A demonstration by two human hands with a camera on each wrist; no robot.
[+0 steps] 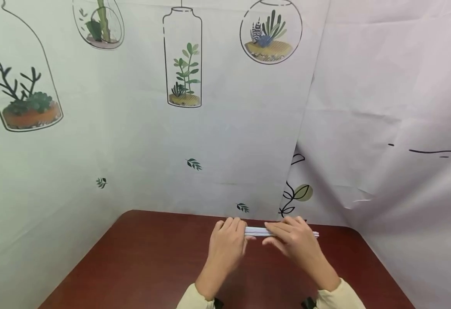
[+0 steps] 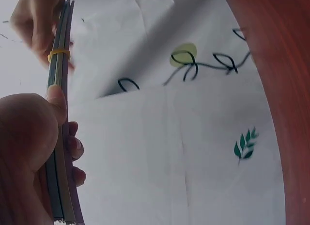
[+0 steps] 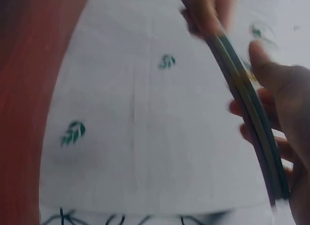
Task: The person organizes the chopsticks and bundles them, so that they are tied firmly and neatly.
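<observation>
A slim, straight bundle of thin sticks (image 1: 253, 231) is held level above the far part of the table, looking whitish in the head view. My left hand (image 1: 227, 242) grips its left part, the thumb lying along one side and the fingertips showing on the other in the left wrist view. Round the right part curl the fingers of my right hand (image 1: 298, 239), with the thumb standing a little off in the right wrist view. A yellow rubber band (image 2: 59, 52) circles the bundle near the right hand. From the wrists, the sticks show greenish, tan and purple edges; their exact kind is unclear.
The reddish-brown table (image 1: 132, 262) has rounded far corners. Behind it and along both sides hangs a white cloth (image 1: 140, 141) printed with plants in jars and small leaves. On the right the cloth is creased and folded.
</observation>
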